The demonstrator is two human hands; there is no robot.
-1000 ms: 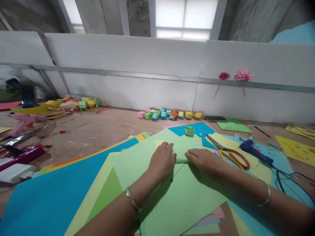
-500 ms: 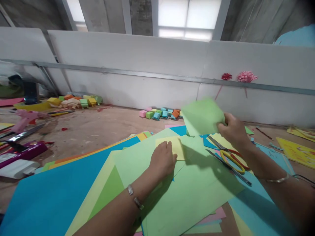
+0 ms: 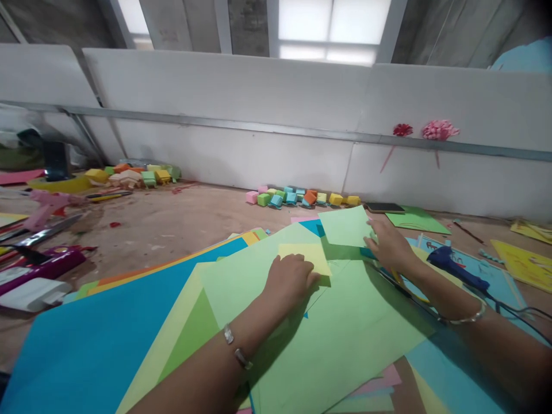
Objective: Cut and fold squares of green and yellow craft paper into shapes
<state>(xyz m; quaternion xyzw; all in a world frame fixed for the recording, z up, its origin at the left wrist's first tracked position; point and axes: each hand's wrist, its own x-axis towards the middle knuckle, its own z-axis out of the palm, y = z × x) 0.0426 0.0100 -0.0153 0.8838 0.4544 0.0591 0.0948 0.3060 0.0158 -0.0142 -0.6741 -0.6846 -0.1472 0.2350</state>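
Observation:
My left hand [image 3: 290, 286] rests on a small pale yellow paper square [image 3: 317, 257], its fingers loosely bent over the near left part and the thumb apart. That square lies on large light green sheets [image 3: 332, 339]. To the right, my right hand [image 3: 391, 244] has its fingertips on the right edge of a light green paper piece [image 3: 344, 226], low over the far end of the stack. Scissors with yellow handles [image 3: 397, 278] lie mostly hidden under my right hand and forearm.
Blue sheets [image 3: 107, 328] spread to the left. Small folded paper cubes [image 3: 291, 198] line the wall. A dark blue glue gun [image 3: 457, 268] with a cord lies at right; a pink glue gun [image 3: 45, 208] and a purple device [image 3: 43, 267] sit at left. A dark flat object [image 3: 384, 207] lies behind.
My right hand has come down and left, lowering the light green paper from the air toward the stack. My left hand has stayed on the yellow square. The view has shifted slightly.

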